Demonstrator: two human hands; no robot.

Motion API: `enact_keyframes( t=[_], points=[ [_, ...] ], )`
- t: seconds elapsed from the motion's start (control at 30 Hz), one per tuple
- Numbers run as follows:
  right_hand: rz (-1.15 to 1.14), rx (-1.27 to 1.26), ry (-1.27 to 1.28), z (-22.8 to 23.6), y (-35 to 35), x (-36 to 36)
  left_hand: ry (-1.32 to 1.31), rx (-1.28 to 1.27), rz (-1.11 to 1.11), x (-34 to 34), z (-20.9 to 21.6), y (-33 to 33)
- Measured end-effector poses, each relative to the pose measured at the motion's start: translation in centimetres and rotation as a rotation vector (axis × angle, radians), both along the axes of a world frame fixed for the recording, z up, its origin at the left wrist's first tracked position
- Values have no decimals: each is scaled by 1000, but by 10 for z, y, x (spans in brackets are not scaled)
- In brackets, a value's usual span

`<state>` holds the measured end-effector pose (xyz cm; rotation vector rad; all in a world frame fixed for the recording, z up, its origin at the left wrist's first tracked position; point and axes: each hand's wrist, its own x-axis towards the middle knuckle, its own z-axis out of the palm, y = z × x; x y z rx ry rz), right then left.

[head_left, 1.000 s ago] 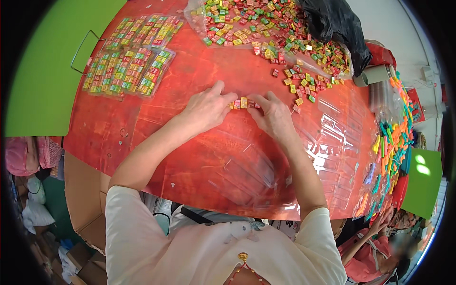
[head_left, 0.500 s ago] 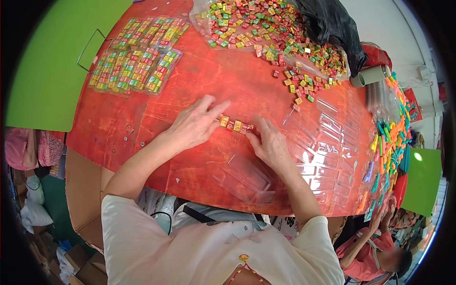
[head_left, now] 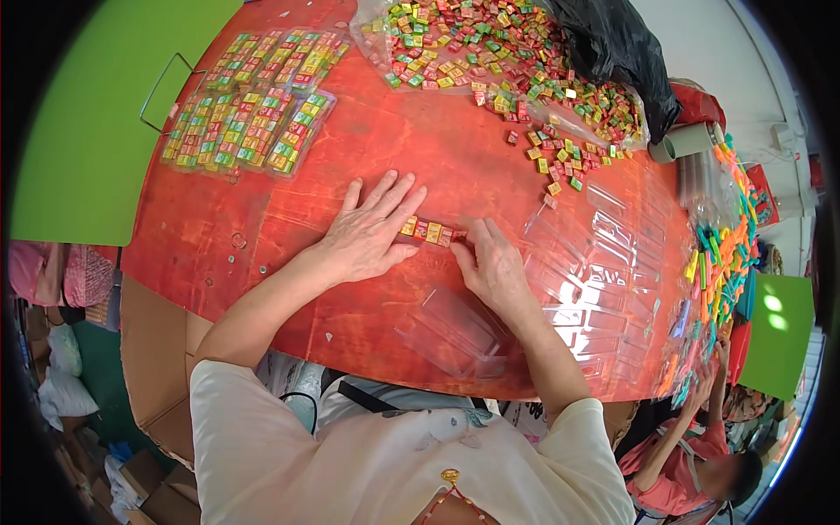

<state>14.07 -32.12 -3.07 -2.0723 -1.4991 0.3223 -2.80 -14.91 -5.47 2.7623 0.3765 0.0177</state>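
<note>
A short row of small printed blocks (head_left: 426,231), yellow and red, lies on the red tabletop between my two hands. My left hand (head_left: 369,229) rests flat with its fingers spread, its forefinger side against the row's left end. At the other end, my right hand (head_left: 494,267) has thumb and forefinger pinched on the last block, which they partly cover. Nearer to me lies a transparent plastic tray (head_left: 446,328). Filled trays of the same kind of blocks (head_left: 249,122) stand in two rows at the far left.
A large heap of loose blocks (head_left: 507,52) spreads over plastic sheeting at the back, beside a black plastic bag (head_left: 612,57). Transparent trays (head_left: 604,271) cover the right side. Beyond them are bright plastic pieces (head_left: 722,254) and a seated co-worker (head_left: 691,455).
My left hand's fingers have straightened and spread flat beside the row. My right hand stays at the row's right end, nearly still. The co-worker's arms have moved.
</note>
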Motion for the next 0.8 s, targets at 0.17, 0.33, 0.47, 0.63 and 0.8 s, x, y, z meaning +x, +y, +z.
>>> enact_keyframes(
  t=[0.17, 0.33, 0.47, 0.63, 0.8],
  points=[
    [24, 26, -105, -11, 0, 7, -28, -88, -4, -1, 0, 5],
    [75, 54, -309, -12, 4, 9, -28, -156, 6, -3, 2, 11],
    [42, 81, -278, 2, 10, -3, -225, -688, 100, -15, 4, 25],
    [121, 90, -194, -11, 23, -18, -253, -837, 98, -16, 3, 25],
    [110, 78, -253, -15, 33, -16, -236, -782, 75, -12, 0, 30]
  ],
)
